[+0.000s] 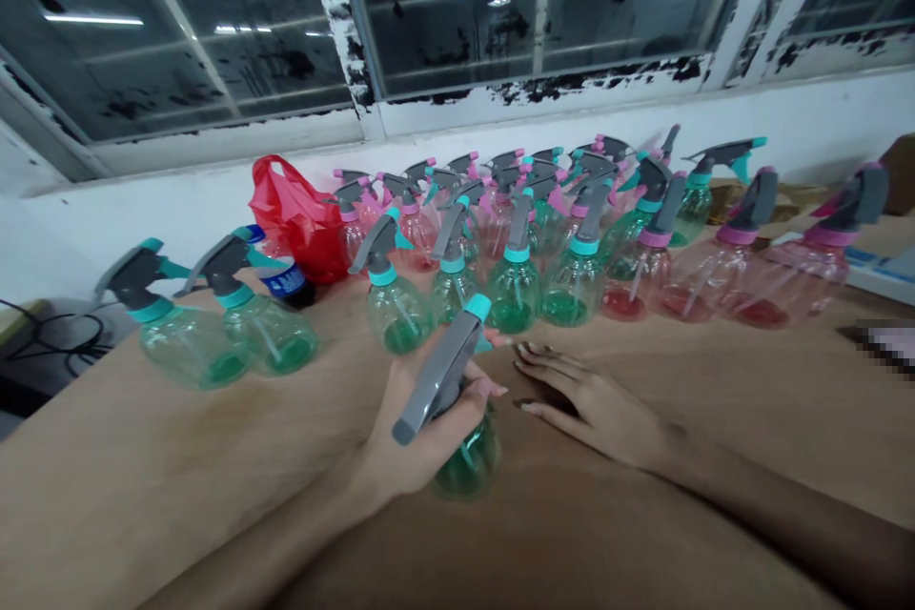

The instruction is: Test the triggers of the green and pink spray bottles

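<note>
A green spray bottle (pixel 468 462) with a grey and teal trigger head stands near the front of the table. My left hand (pixel 421 429) is wrapped around its neck just under the head, the fingers partly hidden behind it. To the right, my right hand (pixel 590 405) rests low over the wood with its fingers stretched out, holding nothing. Just beyond both hands is a row of spray bottles, among them a green one (pixel 515 291) with a teal collar and a pink one (pixel 636 286) with a pink collar.
Two green spray bottles (pixel 190 343) stand at the left on the wooden table (pixel 300 457). Behind them are a dark bottle with a blue label (pixel 286 278) and a red plastic bag (pixel 304 229). Many more spray bottles crowd towards the wall. Black cables (pixel 71 334) hang past the left edge.
</note>
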Demonstrator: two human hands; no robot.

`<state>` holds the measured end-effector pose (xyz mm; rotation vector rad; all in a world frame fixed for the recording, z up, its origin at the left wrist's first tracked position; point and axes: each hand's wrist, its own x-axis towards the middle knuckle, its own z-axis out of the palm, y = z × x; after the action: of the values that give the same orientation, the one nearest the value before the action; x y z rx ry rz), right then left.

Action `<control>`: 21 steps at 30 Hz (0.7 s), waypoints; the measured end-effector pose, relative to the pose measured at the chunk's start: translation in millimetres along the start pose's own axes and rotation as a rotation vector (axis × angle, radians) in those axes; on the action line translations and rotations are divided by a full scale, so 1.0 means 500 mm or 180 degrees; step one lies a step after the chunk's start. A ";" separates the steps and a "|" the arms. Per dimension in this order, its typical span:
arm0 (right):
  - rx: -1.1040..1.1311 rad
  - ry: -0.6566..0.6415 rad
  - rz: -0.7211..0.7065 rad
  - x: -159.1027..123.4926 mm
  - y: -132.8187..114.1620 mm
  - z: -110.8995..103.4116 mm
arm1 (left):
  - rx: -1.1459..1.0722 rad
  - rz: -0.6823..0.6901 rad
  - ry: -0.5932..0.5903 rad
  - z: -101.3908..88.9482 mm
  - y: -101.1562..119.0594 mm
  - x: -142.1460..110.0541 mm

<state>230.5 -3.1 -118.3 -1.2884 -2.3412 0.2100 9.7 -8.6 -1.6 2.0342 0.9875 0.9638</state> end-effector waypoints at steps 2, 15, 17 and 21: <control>-0.0005 -0.0012 -0.0027 -0.001 0.002 0.001 | -0.0229 0.0062 -0.0117 -0.001 -0.007 -0.002; 0.0197 0.0049 -0.0026 0.000 -0.002 -0.005 | -0.0147 -0.0315 -0.0051 -0.003 -0.008 -0.002; 0.0215 0.0045 -0.0032 0.000 -0.001 -0.005 | -0.0002 -0.0262 -0.0004 -0.001 -0.006 -0.001; 0.0207 -0.0009 -0.0016 0.000 0.000 -0.006 | 0.0045 -0.0224 -0.0039 0.002 -0.006 -0.003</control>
<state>231.9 -3.3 -115.9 -1.2520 -2.3201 0.2842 8.9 -8.6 -5.3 2.0009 1.0551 0.9088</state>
